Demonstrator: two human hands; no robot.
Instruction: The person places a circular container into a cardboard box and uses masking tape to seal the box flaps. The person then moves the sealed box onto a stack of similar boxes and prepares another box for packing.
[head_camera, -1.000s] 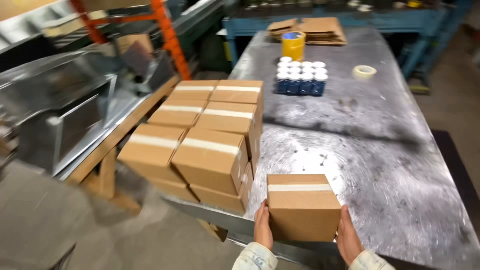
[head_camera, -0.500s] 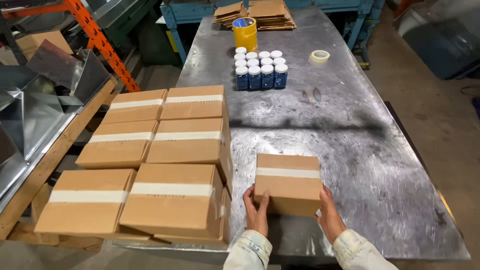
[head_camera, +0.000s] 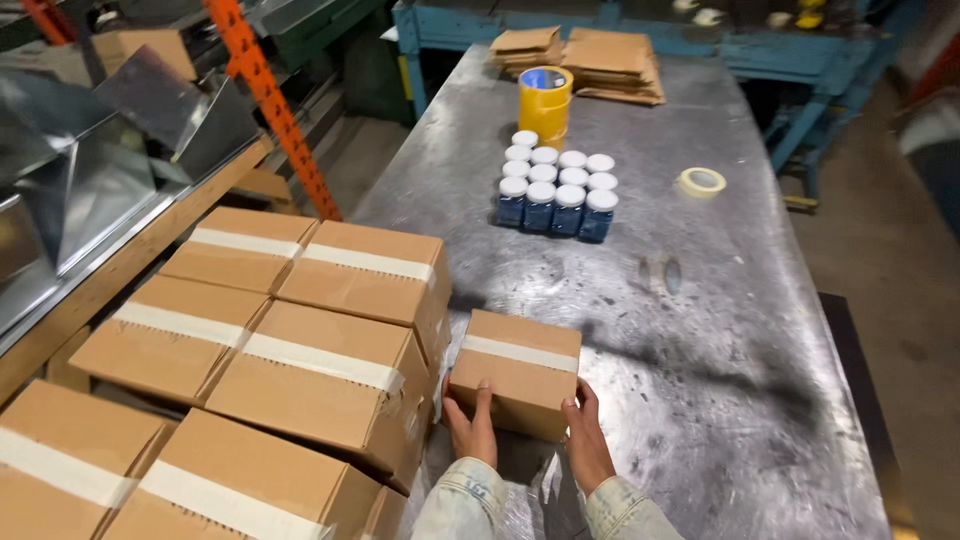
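A small sealed cardboard box (head_camera: 520, 367) with a strip of pale tape across its top rests on the grey metal table (head_camera: 700, 330). My left hand (head_camera: 471, 425) grips its near left side and my right hand (head_camera: 583, 437) grips its near right corner. The box sits just right of a stack of larger taped cardboard boxes (head_camera: 330, 350), close to them; I cannot tell if it touches them.
Several small blue jars with white lids (head_camera: 557, 185) stand mid-table, a yellow tape roll stack (head_camera: 545, 98) behind them. A loose tape roll (head_camera: 702, 181) lies to the right. Flat cardboard sheets (head_camera: 585, 62) sit at the far end. An orange rack post (head_camera: 268, 100) and sheet-metal ducting (head_camera: 90, 170) are left.
The small box has moved forward and left, nearer the stacked boxes, with both hands still on it. My view has shifted closer over the table.
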